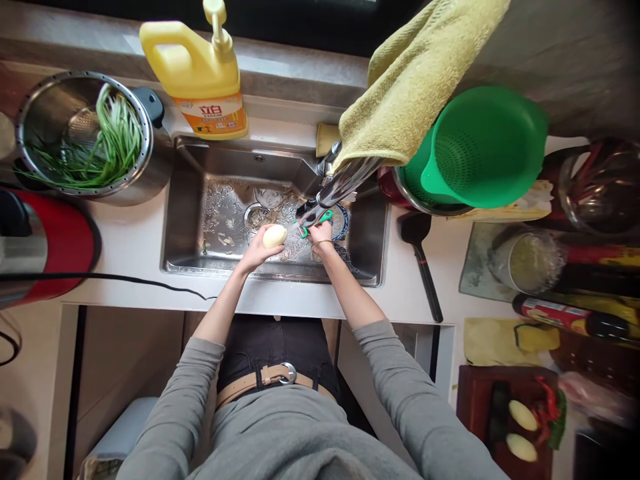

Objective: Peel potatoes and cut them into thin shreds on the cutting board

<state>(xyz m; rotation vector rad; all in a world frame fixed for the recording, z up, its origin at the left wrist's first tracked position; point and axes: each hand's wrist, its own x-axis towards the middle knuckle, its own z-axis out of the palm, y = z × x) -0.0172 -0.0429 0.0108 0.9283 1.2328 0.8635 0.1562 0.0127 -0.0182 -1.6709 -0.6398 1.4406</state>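
- Nearest, off to the right, a dark red board [471, 393] bears two pale potatoes [523, 415]; both look bare of skin, so I judge them done. They lie side by side, their long axes running roughly left to right.
- At the sink [176, 220], set in the desk [395, 303], the left hand [257, 255] is curled round a peeled potato [275, 235], thumb on the near side, fingers on the left.
- That potato is held up over the middle of the sink. Its free end points right, towards the other hand. It looks only slightly longer than wide, and its long axis seems to run left to right, the right end a touch farther away.
- Its visible face is bare, so this one seems nearly or fully done; whether skin is left under the fingers, I cannot tell.
- The right hand [321, 233] is folded round a green-handled tool [326, 216], probably a peeler; the tap [327, 193] partly covers it, so how tight the grip is I cannot tell.
- Farther in, scraps [273, 198] lie around the drain, yet to be cleared.
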